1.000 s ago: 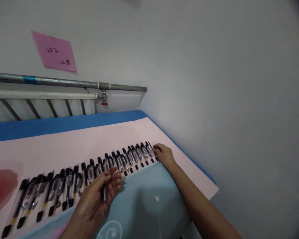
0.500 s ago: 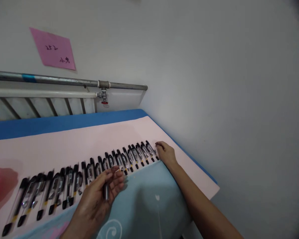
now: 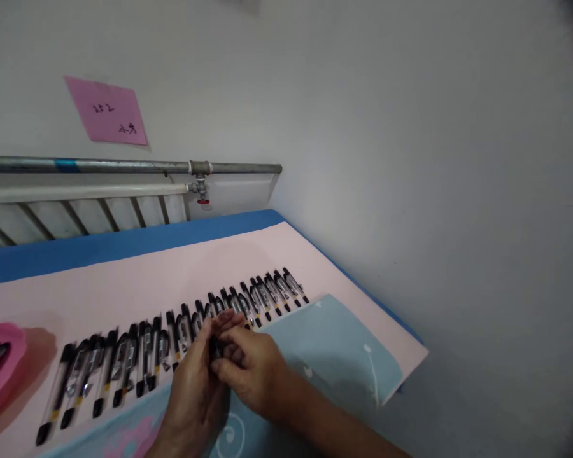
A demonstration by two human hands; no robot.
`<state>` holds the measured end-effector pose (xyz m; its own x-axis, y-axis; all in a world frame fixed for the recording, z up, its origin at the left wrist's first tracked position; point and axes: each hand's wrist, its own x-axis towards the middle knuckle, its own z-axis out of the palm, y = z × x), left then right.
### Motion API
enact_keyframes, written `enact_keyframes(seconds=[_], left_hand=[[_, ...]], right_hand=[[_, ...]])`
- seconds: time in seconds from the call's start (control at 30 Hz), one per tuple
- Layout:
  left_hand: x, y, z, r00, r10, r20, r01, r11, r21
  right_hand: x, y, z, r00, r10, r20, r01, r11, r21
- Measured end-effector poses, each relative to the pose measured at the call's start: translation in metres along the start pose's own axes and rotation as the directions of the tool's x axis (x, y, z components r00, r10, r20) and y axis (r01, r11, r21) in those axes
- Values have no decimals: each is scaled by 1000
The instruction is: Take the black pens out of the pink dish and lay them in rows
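My left hand (image 3: 193, 388) is cupped, palm up, with the fingers curled in. My right hand (image 3: 258, 369) reaches over it, thumb and fingers pinched together at the left palm. Something small and dark lies between the hands, mostly hidden by the fingers, so its kind is unclear. Just behind them runs a long slanting row of pens (image 3: 106, 375) with clear barrels, black ends and yellow bands. Small silvery pieces lie among the pens. The row's far end (image 3: 293, 284) shows to the right of my hands.
A pink container (image 3: 14, 375) with dark items inside stands at the left edge. Pale pink paper and a light blue patterned cloth (image 3: 334, 343) cover the blue table (image 3: 124, 248). Behind are a radiator with pipes (image 3: 143, 166) and a red-handled valve; a wall rises on the right.
My right hand has moved left from the far end of the pen row to my left palm. The left hand has shifted slightly right in view, and the view has turned a little left.
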<state>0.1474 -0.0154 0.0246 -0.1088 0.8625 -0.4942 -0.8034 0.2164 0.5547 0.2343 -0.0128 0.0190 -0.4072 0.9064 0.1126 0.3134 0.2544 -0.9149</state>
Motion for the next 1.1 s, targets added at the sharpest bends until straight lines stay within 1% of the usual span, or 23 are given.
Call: enact_keyframes(seconds=[0.03,0.1,0.13,0.17,0.2,0.23,0.27,0.3,0.33,0.4,0.47,0.6,0.77,0.93,1.1], left_hand=[[1,0,-1,1000,25,19,-25,1000,17],[4,2,-5,994,90,65,-94,994,52],[6,3,-7,989,122,83,-128,989,67],[8,5,-8,985,143,93,-151,985,83],[11,6,-10,984,151,91,-160,982,99],[13,7,-11,986,146,76,-155,981,116],[15,8,-11,989,135,59,-141,982,129],[16,9,-12,991,124,48,-129,982,137],[17,9,-12,992,114,48,-120,982,143],[17,9,-12,993,106,55,-113,981,155],[17,8,-13,992,106,70,-117,978,174],[19,7,-14,993,101,64,-112,973,203],[23,9,-15,998,55,-23,-49,975,218],[22,13,-15,1000,9,-10,-7,973,231],[26,14,-16,998,58,8,-59,970,238]], right_hand=[[3,6,-2,1000,21,-2,-21,999,40],[13,19,-19,996,76,-44,-71,992,106],[21,26,-33,990,103,-93,-93,990,106],[29,34,-50,977,105,-184,-92,993,78],[39,42,-69,952,86,-293,-84,996,19],[49,51,-88,914,55,-403,-87,994,-61],[58,60,-107,852,47,-522,-141,980,-142],[65,69,-125,798,65,-599,-237,948,-212],[71,78,-139,765,89,-638,-293,930,-223],[78,95,-156,727,116,-677,-362,902,-235],[79,108,-161,721,131,-680,-394,885,-248],[79,120,-157,748,136,-650,-436,839,-326],[80,120,-157,785,136,-605,-458,784,-418],[79,118,-156,810,119,-574,-448,756,-477],[76,118,-156,806,72,-587,-425,760,-491]])
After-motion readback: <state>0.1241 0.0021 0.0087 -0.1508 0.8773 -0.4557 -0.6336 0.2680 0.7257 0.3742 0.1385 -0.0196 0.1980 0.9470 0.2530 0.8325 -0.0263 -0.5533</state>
